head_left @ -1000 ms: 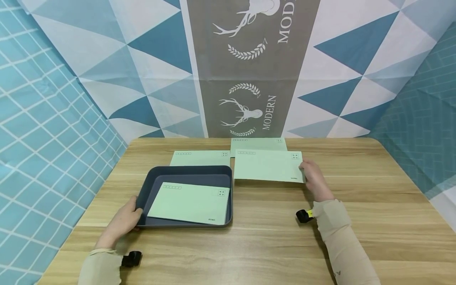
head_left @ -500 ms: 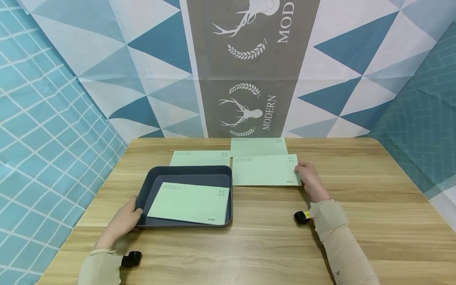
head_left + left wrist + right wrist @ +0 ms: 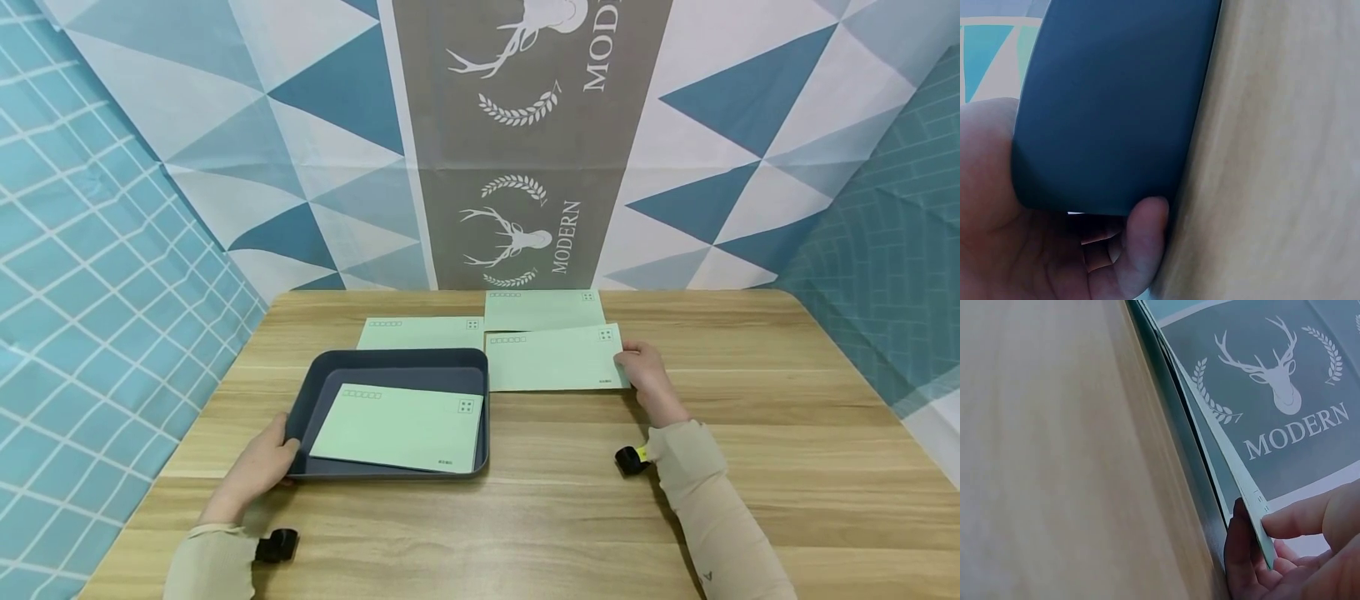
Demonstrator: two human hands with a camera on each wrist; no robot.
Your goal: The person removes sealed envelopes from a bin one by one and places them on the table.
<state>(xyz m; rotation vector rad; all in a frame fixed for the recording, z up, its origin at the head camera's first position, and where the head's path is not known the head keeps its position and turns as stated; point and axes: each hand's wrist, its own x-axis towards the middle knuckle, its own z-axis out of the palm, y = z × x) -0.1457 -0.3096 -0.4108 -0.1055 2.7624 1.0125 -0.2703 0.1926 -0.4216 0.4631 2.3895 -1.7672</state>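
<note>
Thumb and fingers of my right hand [image 3: 651, 382] pinch the right edge of one pale green envelope [image 3: 557, 358], its paper thin and smooth, its shape a long rectangle; that end stands tilted off the wood, as the right wrist view shows. My left hand [image 3: 255, 462] grips the left side of one tray [image 3: 408, 358], fingers curled at its underside. The tray is dark slate, smooth and matte, with rounded corners and low raised walls, and its right wall is just beside the left end of the envelope I pinch. Four envelopes show in all: the one in my fingers, the tray envelope [image 3: 397, 429] lying askew inside the walls, the left envelope [image 3: 423, 333] partly hidden behind the tray, and the back envelope [image 3: 543, 310] at the far edge. I cannot tell whether the one inside the tray is single or a stack. Each carries a small square mark at its upper right corner and a row of little boxes at its upper left. Two cream sleeves [image 3: 712, 500] cover my forearms, and two black devices [image 3: 276, 546] sit at my wrists, the right one with a yellow strip [image 3: 642, 454]. Under everything is one wooden table [image 3: 555, 500] with a pale, streaky grain. Behind it hangs creased cloth, with a grey panel [image 3: 517, 150] bearing two white deer heads between blue and white triangles.
</note>
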